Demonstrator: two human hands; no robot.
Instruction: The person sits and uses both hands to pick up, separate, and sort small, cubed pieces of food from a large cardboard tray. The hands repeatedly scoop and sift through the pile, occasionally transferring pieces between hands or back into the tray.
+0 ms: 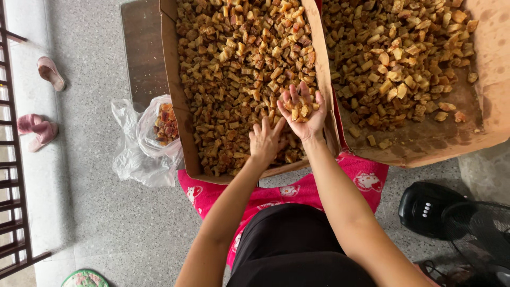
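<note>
Two cardboard trays hold small brown and tan fried cubes. The left tray is heaped full; the right tray is partly bare at its near right corner. My right hand is palm up over the left tray's near right part, cupping several cubes. My left hand is palm down just left of it, fingers spread, resting on the cubes in the tray.
A clear plastic bag with darker reddish pieces lies on the floor left of the left tray. A black fan stands at the lower right. Pink slippers lie by a dark railing at the left. Pink patterned cloth covers my lap.
</note>
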